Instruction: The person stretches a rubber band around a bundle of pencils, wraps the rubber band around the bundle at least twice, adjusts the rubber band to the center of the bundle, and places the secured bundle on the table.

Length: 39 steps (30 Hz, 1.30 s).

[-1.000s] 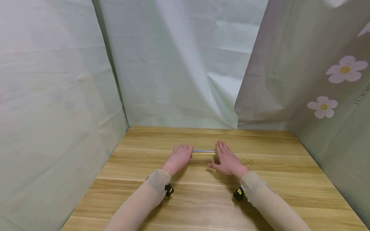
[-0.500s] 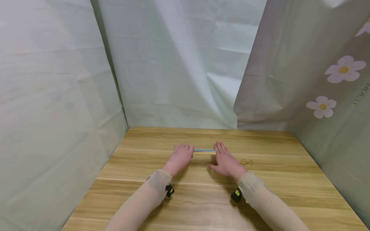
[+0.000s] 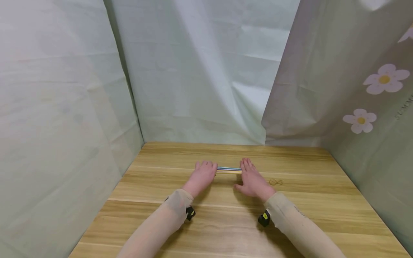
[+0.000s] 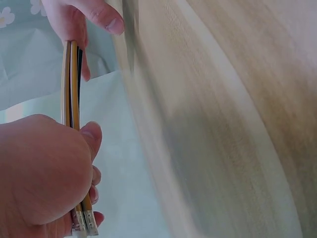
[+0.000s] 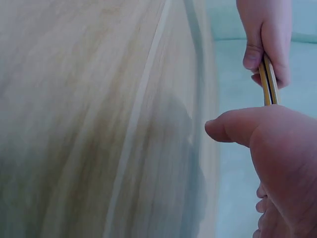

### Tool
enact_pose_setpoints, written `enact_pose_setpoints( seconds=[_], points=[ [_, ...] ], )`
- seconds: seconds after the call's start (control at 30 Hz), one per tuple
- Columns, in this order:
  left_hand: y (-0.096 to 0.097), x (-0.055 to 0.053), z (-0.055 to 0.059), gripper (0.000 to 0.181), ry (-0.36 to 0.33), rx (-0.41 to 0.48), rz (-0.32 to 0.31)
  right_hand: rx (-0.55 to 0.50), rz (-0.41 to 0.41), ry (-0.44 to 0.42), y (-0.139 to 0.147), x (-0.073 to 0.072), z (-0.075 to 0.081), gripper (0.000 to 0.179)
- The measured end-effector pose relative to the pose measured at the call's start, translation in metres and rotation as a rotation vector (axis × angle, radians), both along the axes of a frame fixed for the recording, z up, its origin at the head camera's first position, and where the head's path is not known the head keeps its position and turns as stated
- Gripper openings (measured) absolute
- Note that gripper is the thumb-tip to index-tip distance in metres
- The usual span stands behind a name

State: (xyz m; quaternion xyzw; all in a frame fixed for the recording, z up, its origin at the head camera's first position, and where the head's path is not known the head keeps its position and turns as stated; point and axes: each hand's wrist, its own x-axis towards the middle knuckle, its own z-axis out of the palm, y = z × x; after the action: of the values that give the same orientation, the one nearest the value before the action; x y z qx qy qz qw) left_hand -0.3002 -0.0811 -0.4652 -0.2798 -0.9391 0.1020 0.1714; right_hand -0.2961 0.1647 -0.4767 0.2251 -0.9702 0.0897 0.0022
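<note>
A bundle of several pencils (image 3: pixel 229 170) lies crosswise between the two hands in the head view, with blue, yellow and dark barrels. My left hand (image 3: pixel 201 175) grips the bundle near its left end, fingers curled round it. In the left wrist view, metal ferrules (image 4: pixel 85 221) stick out below that hand. My right hand (image 3: pixel 253 179) is at the other end, its fingers straight and together, thumb held apart, palm side against the pencil ends. The right ends of the pencils are hidden behind this hand.
A thin yellowish rubber band (image 3: pixel 275 182), twisted into a figure eight, lies on the wooden table (image 3: pixel 226 229) just right of the right hand. Pale cloth (image 3: pixel 200 89) hangs behind and along both sides.
Both hands stay nearly in place. The right wrist has shifted slightly left and its palm meets the pencil ends. More of the blue barrels shows between the hands.
</note>
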Motion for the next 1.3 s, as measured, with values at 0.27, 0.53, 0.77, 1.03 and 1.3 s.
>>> enact_pose_setpoints(
  seconds=[0.27,0.53,0.77,1.03,1.3],
  points=[
    [-0.003,-0.001,0.0,0.023,-0.004,0.022,-0.016,-0.059,0.045,-0.017,0.007,0.002,0.003,0.109],
    [-0.003,0.001,0.001,0.027,0.01,-0.009,-0.022,-0.063,0.041,-0.034,0.006,0.001,-0.002,0.111],
    [-0.001,0.002,0.003,0.025,-0.004,-0.022,-0.01,-0.065,0.022,-0.043,0.005,0.001,-0.001,0.112],
    [0.0,-0.001,-0.004,0.024,-0.025,0.004,-0.021,-0.05,0.03,-0.043,0.008,0.002,0.002,0.113],
    [-0.008,-0.003,-0.004,0.024,-0.054,0.037,-0.007,-0.077,-0.026,-0.047,0.034,-0.002,0.001,0.116]
  ],
)
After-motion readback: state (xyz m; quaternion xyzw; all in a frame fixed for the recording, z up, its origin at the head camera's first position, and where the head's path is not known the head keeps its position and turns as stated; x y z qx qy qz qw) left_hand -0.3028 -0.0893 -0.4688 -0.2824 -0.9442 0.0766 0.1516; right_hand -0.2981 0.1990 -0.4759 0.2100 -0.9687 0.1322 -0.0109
